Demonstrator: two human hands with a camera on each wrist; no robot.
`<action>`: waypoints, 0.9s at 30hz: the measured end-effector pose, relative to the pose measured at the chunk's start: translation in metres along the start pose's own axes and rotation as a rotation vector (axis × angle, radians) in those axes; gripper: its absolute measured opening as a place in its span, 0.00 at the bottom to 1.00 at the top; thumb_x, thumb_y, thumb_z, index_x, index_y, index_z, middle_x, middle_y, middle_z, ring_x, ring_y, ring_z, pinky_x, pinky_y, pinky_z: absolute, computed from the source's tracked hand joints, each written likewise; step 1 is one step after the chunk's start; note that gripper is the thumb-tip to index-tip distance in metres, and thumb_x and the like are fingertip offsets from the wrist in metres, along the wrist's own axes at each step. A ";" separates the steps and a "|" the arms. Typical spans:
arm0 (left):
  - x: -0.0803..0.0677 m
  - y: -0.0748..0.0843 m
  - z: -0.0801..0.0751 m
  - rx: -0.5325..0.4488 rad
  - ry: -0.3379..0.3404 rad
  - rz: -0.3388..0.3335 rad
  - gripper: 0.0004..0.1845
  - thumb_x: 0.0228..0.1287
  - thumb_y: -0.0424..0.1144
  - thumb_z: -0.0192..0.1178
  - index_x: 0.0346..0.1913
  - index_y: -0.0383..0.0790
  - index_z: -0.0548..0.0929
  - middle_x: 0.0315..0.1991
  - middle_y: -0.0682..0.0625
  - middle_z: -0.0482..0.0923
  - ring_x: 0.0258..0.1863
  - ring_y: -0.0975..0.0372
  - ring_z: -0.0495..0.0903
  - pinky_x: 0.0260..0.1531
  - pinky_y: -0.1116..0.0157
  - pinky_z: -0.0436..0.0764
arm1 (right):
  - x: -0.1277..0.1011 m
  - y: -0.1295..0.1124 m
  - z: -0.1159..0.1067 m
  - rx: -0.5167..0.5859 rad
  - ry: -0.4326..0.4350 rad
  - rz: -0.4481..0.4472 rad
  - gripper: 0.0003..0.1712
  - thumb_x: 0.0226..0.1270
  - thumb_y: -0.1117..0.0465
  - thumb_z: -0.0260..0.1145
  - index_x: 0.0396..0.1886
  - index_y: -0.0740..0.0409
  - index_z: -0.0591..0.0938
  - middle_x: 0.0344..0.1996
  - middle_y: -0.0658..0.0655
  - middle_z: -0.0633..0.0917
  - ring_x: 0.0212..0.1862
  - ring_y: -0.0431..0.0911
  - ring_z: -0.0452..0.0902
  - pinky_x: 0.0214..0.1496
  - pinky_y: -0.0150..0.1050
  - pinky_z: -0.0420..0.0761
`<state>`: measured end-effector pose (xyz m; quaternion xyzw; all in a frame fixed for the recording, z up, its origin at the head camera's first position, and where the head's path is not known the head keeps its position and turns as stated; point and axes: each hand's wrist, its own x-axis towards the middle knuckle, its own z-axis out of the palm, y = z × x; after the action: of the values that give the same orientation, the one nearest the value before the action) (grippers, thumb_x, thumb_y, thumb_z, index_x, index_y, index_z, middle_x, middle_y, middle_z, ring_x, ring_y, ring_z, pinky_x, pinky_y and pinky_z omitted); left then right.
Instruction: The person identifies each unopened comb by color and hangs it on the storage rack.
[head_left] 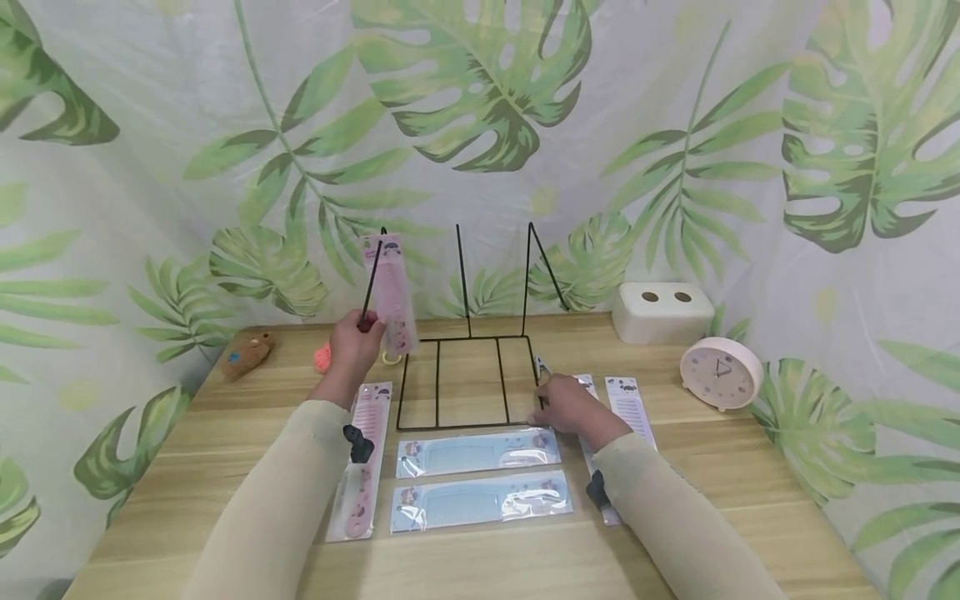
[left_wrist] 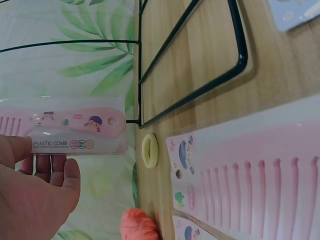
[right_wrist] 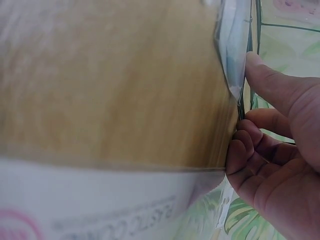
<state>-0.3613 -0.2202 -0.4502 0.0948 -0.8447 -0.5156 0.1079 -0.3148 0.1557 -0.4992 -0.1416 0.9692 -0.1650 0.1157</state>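
Observation:
My left hand [head_left: 356,346] pinches the lower part of a packaged pink plastic comb [head_left: 394,292], held upright at the left side of a black wire rack [head_left: 465,427]. One of the rack's rods crosses in front of the package; whether it passes through the package's hole I cannot tell. In the left wrist view, the thumb lies on the front of the pink comb [left_wrist: 105,120] with fingers behind. At the rack's right base wire, my right hand [head_left: 572,407] grips the thin frame between thumb and fingers. Another packaged pink comb [head_left: 367,417] lies under my left forearm.
Two packaged blue combs [head_left: 480,500] lie before the rack. Pale purple combs [head_left: 630,404] lie beside my right arm. Behind are a white two-hole box [head_left: 663,321] and a round clock [head_left: 716,379]. A brown toy [head_left: 247,354], coral bundle [head_left: 322,358] and yellow ring [head_left: 392,360] sit leftward.

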 end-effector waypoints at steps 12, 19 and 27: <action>-0.004 -0.011 -0.011 0.059 -0.027 0.009 0.21 0.84 0.47 0.60 0.64 0.33 0.80 0.61 0.36 0.82 0.61 0.46 0.80 0.57 0.55 0.83 | -0.001 -0.001 0.000 -0.018 0.009 -0.040 0.31 0.73 0.50 0.78 0.67 0.64 0.86 0.62 0.65 0.87 0.65 0.59 0.83 0.71 0.55 0.83; -0.032 -0.022 -0.040 0.154 -0.195 0.069 0.26 0.82 0.42 0.61 0.72 0.28 0.73 0.69 0.30 0.77 0.71 0.39 0.77 0.73 0.42 0.78 | 0.001 -0.002 0.000 -0.006 0.014 -0.052 0.33 0.73 0.50 0.77 0.69 0.66 0.84 0.66 0.67 0.86 0.70 0.62 0.80 0.74 0.56 0.80; -0.083 -0.057 -0.060 0.514 -0.318 0.062 0.37 0.74 0.45 0.70 0.72 0.20 0.69 0.66 0.21 0.75 0.65 0.31 0.78 0.65 0.34 0.80 | -0.003 0.001 -0.002 0.007 0.017 -0.039 0.32 0.72 0.50 0.78 0.67 0.66 0.85 0.65 0.67 0.86 0.68 0.62 0.82 0.72 0.56 0.82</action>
<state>-0.2624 -0.2743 -0.4812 0.0111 -0.9563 -0.2897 -0.0376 -0.3131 0.1580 -0.4970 -0.1586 0.9666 -0.1720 0.1045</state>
